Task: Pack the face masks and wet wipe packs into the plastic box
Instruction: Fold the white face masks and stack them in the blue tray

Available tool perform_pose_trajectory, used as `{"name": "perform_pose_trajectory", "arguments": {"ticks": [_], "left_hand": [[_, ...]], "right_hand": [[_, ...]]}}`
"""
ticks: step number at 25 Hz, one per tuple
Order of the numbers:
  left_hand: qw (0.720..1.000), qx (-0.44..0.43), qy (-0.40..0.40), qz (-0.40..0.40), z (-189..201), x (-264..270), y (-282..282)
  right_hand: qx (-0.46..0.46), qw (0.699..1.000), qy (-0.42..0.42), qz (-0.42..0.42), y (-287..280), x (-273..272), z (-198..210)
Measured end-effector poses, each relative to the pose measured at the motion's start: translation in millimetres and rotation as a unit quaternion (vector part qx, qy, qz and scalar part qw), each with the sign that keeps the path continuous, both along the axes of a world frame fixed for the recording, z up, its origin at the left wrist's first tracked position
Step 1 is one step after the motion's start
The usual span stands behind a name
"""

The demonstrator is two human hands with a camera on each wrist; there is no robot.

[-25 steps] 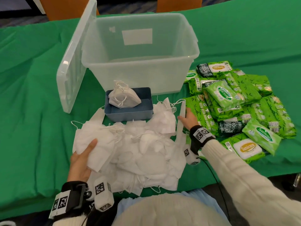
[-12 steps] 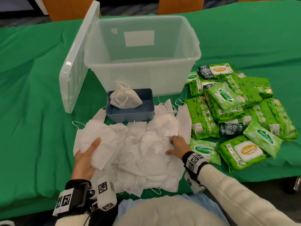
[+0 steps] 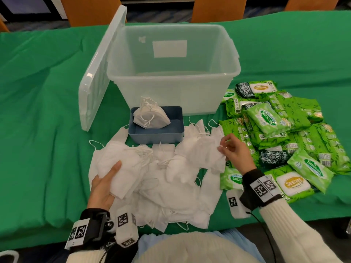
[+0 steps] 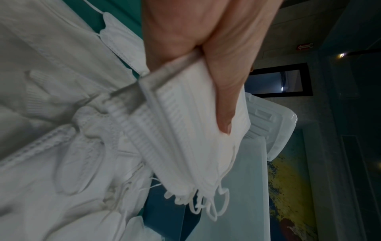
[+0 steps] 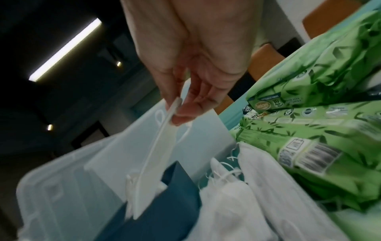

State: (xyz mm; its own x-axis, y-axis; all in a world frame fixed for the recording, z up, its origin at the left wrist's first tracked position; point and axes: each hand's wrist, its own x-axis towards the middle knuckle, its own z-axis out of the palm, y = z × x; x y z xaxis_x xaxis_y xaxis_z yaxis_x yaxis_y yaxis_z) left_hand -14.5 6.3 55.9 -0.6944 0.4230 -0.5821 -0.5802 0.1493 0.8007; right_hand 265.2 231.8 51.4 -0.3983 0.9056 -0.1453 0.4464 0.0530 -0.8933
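A heap of white face masks [image 3: 167, 179] lies on the green cloth in front of me. My left hand [image 3: 106, 179] grips a stack of masks [image 3: 121, 168] at the heap's left, thumb on top; the same stack [image 4: 191, 130] fills the left wrist view. My right hand [image 3: 230, 150] pinches one mask [image 3: 205, 150] by its edge, lifted at the heap's right; the pinched mask [image 5: 156, 143] hangs edge-on in the right wrist view. Green wet wipe packs [image 3: 284, 130] are piled to the right. The clear plastic box [image 3: 171, 86] stands open behind, nothing visible inside.
A small blue tray [image 3: 157, 132] with a bundle of masks [image 3: 150, 116] in it sits against the box's front. The box lid [image 3: 98, 73] leans upright at its left side. Orange chair backs [image 3: 216, 8] stand beyond the table.
My right hand moved from the wipe packs to the heap, then picked up one mask and lifted it. My left hand has kept its hold on the stack.
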Motion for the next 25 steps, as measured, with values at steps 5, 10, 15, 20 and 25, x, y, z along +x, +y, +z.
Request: {"name": "perform_pose_trajectory", "arguments": {"ticks": [5, 10, 15, 20, 25], "left_hand": [[1.000, 0.009, 0.000, -0.019, 2.1, 11.6, 14.3], [0.998, 0.032, 0.017, -0.048, 9.3, 25.6, 35.1], [0.994, 0.032, 0.047, -0.093, 13.7, 41.7, 53.4], [0.989, -0.004, 0.051, -0.136, 14.2, 65.1, 64.0], [0.992, -0.029, 0.043, -0.112, 16.8, 64.2, 60.3]], "right_hand": [[-0.068, 0.987, 0.131, 0.068, -9.9, -0.2, 31.6], [0.220, 0.958, -0.111, 0.145, -20.6, -20.7, 42.1], [0.137, 0.973, -0.034, 0.180, -19.8, -49.6, 80.0], [0.093, 0.971, -0.086, 0.203, -29.9, -107.2, 59.9], [0.098, 0.965, -0.106, 0.218, -31.1, -119.5, 51.9]]}}
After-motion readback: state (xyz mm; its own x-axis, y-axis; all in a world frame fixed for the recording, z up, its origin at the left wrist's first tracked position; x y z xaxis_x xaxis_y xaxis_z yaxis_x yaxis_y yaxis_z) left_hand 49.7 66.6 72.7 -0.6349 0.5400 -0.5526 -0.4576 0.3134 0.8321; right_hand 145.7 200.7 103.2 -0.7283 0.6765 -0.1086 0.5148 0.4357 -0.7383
